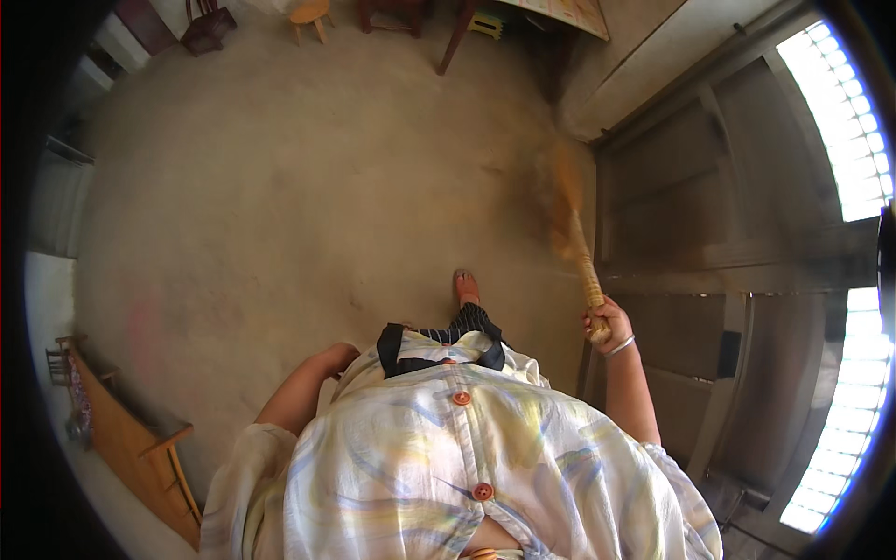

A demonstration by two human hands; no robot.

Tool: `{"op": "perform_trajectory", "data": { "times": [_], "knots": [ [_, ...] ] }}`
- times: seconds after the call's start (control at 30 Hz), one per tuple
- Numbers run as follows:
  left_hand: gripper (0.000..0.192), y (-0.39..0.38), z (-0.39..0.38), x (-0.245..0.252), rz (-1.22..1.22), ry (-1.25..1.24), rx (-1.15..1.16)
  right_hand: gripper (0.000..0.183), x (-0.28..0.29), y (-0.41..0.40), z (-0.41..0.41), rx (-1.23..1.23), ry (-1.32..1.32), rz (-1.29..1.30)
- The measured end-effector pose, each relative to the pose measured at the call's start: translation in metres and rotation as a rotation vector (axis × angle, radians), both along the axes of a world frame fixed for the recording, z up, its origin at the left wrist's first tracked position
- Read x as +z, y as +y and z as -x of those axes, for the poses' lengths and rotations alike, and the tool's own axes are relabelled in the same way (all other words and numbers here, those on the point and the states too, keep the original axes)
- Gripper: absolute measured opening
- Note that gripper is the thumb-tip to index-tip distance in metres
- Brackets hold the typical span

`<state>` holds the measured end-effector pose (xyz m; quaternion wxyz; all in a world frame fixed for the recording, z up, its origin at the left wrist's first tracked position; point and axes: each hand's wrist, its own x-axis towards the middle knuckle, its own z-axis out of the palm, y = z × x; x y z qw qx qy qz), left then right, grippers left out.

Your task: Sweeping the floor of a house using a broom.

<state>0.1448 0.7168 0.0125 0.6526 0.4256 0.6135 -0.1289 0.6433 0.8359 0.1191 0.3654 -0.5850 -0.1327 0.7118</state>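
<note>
My right hand point(607, 323), with a silvery bangle at the wrist, grips the wrapped handle of a straw hand broom point(586, 269). The handle slants up and away from my fist. Its orange-brown far end is smeared by motion, so I cannot tell whether it touches the floor or the door. My left hand point(341, 358) hangs low beside the hem of my patterned shirt point(420, 448). Its fingers are mostly out of sight, and nothing held shows there. Between my hands, one foot point(465, 285) rests on the floor.
Dull concrete floor point(280, 182) spreads ahead. Panelled doors point(665, 182) with bright panes stand close on my right. A wooden bench point(129, 427) lines the lower left. At the far side are a small wooden stool point(310, 12), a dark chair point(210, 31) and a table point(560, 12).
</note>
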Motion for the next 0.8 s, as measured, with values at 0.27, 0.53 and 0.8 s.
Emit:
{"op": "perform_trajectory", "data": {
  "times": [0.27, 0.53, 0.8],
  "knots": [
    [0.023, 0.056, -0.077, 0.05, 0.004, 0.089, 0.141, 0.017, -0.098, 0.104, -0.064, -0.058, -0.127, 0.342],
    [0.021, 0.071, -0.104, 0.032, -0.042, 0.042, 0.235, 0.042, -0.071, 0.078, 0.02, 0.48, 0.028, 0.134],
    [0.023, 0.093, -0.116, 0.05, 0.117, 0.131, 0.306, 0.056, -0.016, 0.112, -0.004, 0.408, 0.514, 0.184]
  ]
}}
